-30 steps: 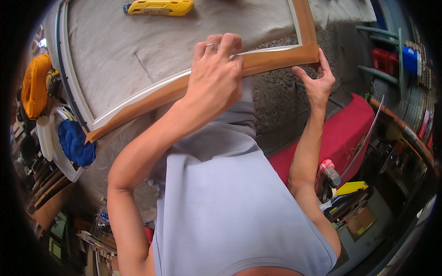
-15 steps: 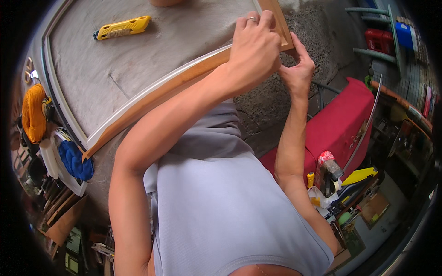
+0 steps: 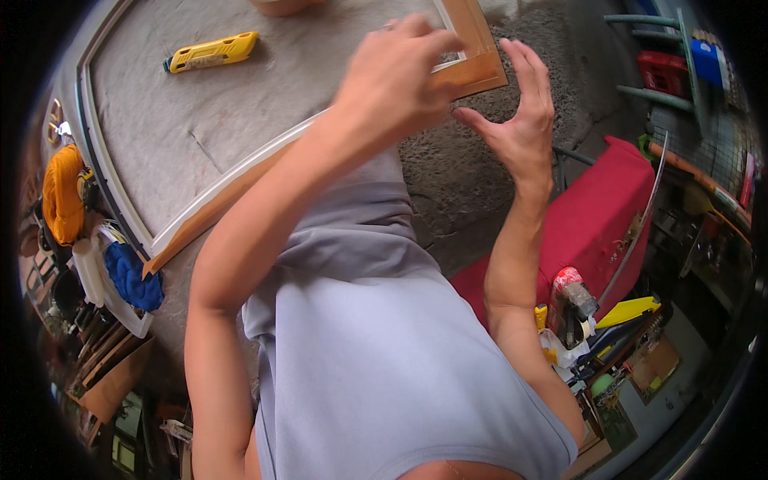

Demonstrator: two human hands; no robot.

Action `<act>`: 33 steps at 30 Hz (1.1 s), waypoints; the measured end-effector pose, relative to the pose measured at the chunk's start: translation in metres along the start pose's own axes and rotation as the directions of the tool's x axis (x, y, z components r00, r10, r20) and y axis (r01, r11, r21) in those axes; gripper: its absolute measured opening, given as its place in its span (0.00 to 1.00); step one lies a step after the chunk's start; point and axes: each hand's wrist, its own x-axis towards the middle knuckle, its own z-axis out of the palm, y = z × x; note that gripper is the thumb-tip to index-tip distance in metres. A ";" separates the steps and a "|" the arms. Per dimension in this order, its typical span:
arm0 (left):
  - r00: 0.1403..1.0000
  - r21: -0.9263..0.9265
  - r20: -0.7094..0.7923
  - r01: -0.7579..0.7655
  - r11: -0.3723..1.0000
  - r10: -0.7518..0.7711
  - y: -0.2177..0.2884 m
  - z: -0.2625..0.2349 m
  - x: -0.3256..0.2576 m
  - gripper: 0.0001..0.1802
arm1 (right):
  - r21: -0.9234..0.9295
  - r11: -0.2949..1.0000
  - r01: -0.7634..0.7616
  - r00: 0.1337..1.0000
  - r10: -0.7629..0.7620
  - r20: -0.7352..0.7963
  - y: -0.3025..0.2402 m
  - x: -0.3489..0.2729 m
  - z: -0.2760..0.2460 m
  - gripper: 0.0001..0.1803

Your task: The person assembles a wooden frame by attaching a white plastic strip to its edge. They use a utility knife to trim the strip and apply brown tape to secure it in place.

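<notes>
A large frame [image 3: 472,68] with brown wooden edges and a white inner strip lies on a grey, cloth-like surface [image 3: 304,72]. My left hand [image 3: 392,76] hovers over its near edge, left of the right corner. That hand is blurred, but its thumb and forefinger look apart with nothing between them. Just outside the corner, my right hand [image 3: 524,112] is open, thumb spread from raised fingers, holding nothing. A yellow utility knife [image 3: 212,53] rests on the surface inside the frame. Part of a tan round object [image 3: 280,6] shows at the top edge.
To my right, a red cloth [image 3: 596,200] covers something, with a red-topped can [image 3: 570,284] and a yellow tool [image 3: 628,310] near it. A rack [image 3: 680,72] stands far right. At left are an orange coiled bundle [image 3: 62,196] and a blue cloth bundle [image 3: 132,276].
Both hands have come off the frame's right corner. My left hand has moved left and lifted; my right hand has drawn slightly right, its fingers spreading. The knife stays on the surface.
</notes>
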 end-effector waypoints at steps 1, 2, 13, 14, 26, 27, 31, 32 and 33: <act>0.998 0.002 0.046 0.044 0.999 -0.044 -0.005 -0.015 -0.012 0.17 | -0.073 0.994 0.083 0.994 -0.077 0.074 -0.007 0.007 -0.005 0.49; 0.992 0.002 0.096 0.085 0.996 -0.085 -0.011 -0.028 -0.022 0.18 | -0.143 0.976 0.164 0.978 -0.142 0.152 -0.013 0.013 -0.010 0.50; 0.949 0.210 0.176 0.225 0.951 -0.263 -0.011 -0.047 -0.059 0.12 | 0.115 0.873 0.474 0.647 -0.434 0.627 -0.043 0.061 0.018 0.17; 0.942 0.230 0.198 0.225 0.947 -0.271 -0.011 -0.049 -0.060 0.12 | 0.117 0.876 0.468 0.642 -0.428 0.637 -0.043 0.061 0.019 0.16; 0.953 0.250 0.187 0.187 0.950 -0.237 -0.013 -0.047 -0.076 0.16 | 0.149 0.888 0.435 0.600 -0.410 0.687 -0.045 0.063 0.021 0.11; 0.958 0.250 0.173 0.182 0.951 -0.229 -0.014 -0.046 -0.078 0.16 | 0.151 0.890 0.430 0.601 -0.407 0.688 -0.045 0.062 0.021 0.11; 0.976 0.297 0.143 0.115 0.948 -0.164 -0.018 -0.039 -0.080 0.14 | 0.132 0.894 0.429 0.588 -0.387 0.710 -0.048 0.064 0.022 0.10; 0.973 0.327 0.160 0.106 0.939 -0.165 -0.017 -0.038 -0.079 0.14 | 0.123 0.889 0.440 0.586 -0.388 0.711 -0.048 0.064 0.022 0.10; 0.970 0.355 0.178 0.096 0.930 -0.168 -0.016 -0.038 -0.078 0.13 | 0.114 0.885 0.452 0.584 -0.389 0.712 -0.049 0.063 0.023 0.10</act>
